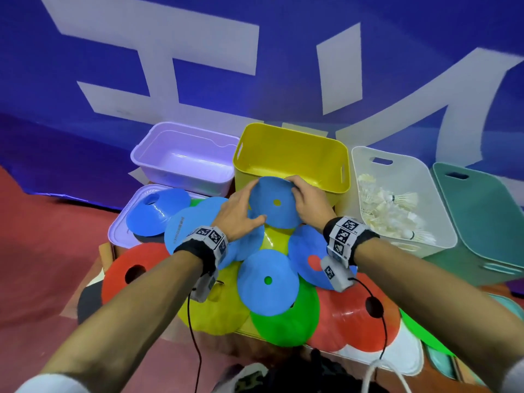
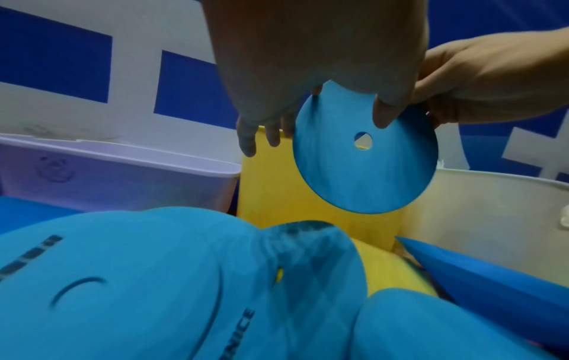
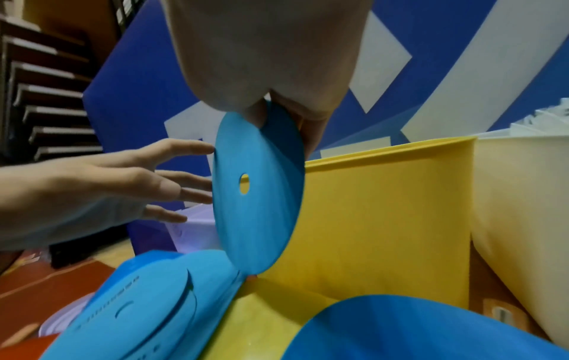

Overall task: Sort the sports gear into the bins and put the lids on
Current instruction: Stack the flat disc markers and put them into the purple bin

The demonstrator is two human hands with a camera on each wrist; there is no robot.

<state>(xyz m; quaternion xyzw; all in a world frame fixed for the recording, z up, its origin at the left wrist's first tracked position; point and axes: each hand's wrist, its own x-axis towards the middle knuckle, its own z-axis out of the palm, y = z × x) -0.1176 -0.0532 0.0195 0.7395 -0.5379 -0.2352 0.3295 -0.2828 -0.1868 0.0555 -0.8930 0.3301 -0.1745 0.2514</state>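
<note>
Blue, flat, with a small centre hole: disc (image 1: 273,202) held up, tilted, in front of the near wall of the yellow bin (image 1: 290,154), above the pile of other markers. Pinched at its top right edge by the right hand (image 1: 307,201), thumb on the near face and fingers curled behind. Touched on the left edge by the left hand (image 1: 241,212), fingers (image 3: 188,148) straight and spread, thumb lying across the near face, not curled round anything.

Below and around: more blue discs (image 1: 268,280), a blue cone (image 1: 157,212) on a lilac lid (image 1: 120,234), plus red (image 1: 129,272), green (image 1: 286,326) and yellow (image 1: 215,313) discs overlapping in a heap.

Beyond: lilac bin (image 1: 184,157) left of the yellow one, white bin (image 1: 397,194) on the right holding shuttlecocks (image 1: 388,208), teal bin (image 1: 482,219) farther right. Behind all: blue banner (image 1: 255,52) with large white lettering. Underneath: red floor (image 1: 42,236).
</note>
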